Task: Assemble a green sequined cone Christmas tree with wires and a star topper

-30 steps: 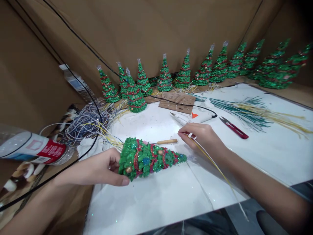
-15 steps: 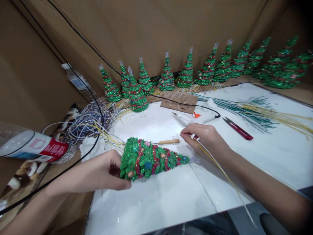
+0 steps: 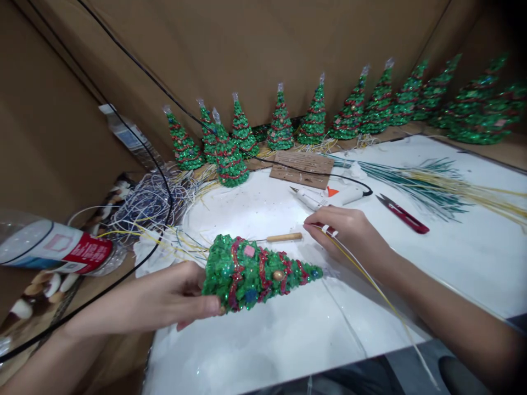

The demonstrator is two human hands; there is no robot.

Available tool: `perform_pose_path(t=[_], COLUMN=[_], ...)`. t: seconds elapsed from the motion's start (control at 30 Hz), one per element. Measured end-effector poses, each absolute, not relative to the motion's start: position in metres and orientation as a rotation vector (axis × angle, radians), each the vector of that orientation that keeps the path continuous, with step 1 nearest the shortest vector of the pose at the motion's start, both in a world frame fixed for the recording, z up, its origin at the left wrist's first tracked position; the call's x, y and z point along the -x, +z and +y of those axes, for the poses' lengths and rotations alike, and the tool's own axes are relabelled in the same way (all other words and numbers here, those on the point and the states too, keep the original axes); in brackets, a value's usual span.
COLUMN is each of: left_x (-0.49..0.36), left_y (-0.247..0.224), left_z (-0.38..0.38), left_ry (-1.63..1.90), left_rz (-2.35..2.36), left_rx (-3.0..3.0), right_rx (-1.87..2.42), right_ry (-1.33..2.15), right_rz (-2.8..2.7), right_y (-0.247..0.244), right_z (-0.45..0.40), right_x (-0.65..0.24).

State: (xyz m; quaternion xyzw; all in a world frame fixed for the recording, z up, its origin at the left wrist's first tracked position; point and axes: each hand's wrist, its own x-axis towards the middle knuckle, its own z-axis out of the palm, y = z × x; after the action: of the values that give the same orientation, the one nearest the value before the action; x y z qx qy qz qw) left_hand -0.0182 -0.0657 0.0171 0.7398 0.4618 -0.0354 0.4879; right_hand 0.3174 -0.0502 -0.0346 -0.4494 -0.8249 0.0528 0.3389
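My left hand (image 3: 185, 299) grips a small green Christmas tree (image 3: 255, 274) by its base. The tree lies on its side, its tip pointing right, with red garland, gold and blue balls and a pink patch on it. Thin wires trail from its base to the left. Near its tip, my right hand (image 3: 343, 233) pinches a pair of thin wires (image 3: 379, 291), one white and one yellow, whose tails hang down toward the lower right. Between the hands lies an awl (image 3: 284, 237) with a wooden handle. A white glue gun (image 3: 329, 198) rests just beyond my right hand.
Red thread snips (image 3: 403, 214) and a bundle of green and yellow wires (image 3: 432, 189) lie right. Several finished trees (image 3: 281, 123) stand along the back. A wire tangle (image 3: 144, 206), plastic bottles (image 3: 88, 251) and a black cable (image 3: 167, 219) are left. A brown board (image 3: 302, 169) lies behind.
My left hand has turned the tree about its long axis, so the pink patch has come further onto the near side. The right hand keeps its pinch on the wires.
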Motion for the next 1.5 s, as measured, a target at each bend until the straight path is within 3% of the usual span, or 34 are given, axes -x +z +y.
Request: perform_pose_path(t=[0.1,0.37,0.77,0.93,1.03,1.13,1.27,1.5], left_x=[0.020,0.007,0.016,0.025,0.023,0.019,0.020,0.033], left_y=[0.017,0.019,0.030,0.049,0.050,0.038,0.021,0.018], left_z=[-0.063,-0.051,-0.041,-0.043,-0.045,-0.042,-0.032,-0.018], left_ry=[-0.164,0.058,0.116,0.677,0.918,0.627,0.244,0.248], left_rz=[1.151,1.082,1.173,1.588,1.428,1.177,1.078,1.141], left_rx=[-1.684,-1.414,-1.783,-2.041,-2.416,-2.725,-2.632,-2.069], right_rx=[1.158,1.304,1.558,1.407,1.195,1.111,1.112,1.062], right_ry=[0.122,0.095,-0.071,0.008,0.147,0.226,0.297,0.453], right_rz=[-2.155,-2.183,-2.345,-2.267,-2.345,-2.486,-2.589,-2.617], right_y=[-0.034,-0.033,-0.035,-0.021,-0.014,-0.014,-0.020,-0.023], right_z=[-0.051,-0.052,-0.040,-0.051,-0.063,-0.070,-0.066,-0.056], right_x=[-0.317,-0.319,-0.332,-0.317,-0.302,-0.289,-0.280,-0.281])
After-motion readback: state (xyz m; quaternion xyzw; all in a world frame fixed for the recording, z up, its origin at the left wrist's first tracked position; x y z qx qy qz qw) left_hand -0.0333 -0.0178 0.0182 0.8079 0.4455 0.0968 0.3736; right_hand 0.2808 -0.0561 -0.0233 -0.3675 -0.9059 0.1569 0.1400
